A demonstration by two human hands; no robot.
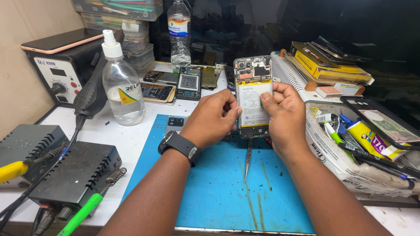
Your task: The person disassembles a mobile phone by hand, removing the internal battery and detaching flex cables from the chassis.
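Observation:
Both hands hold an opened phone (253, 74) upright above a blue work mat (218, 192); its back cover is off, showing the circuit board and a white-labelled battery. My left hand (212, 118), with a black watch on the wrist, grips the phone's left edge. My right hand (284, 113) grips the right edge, thumb pressed on the battery. Metal tweezers (248, 159) lie on the mat just below the phone.
A clear liquid bottle (121, 87) and a hot-air station (61, 70) stand at left, soldering units (74, 175) at front left. Opened phones (175, 85) lie behind the mat. A tray of tools and tubes (358, 140) crowds the right, with boxes behind it.

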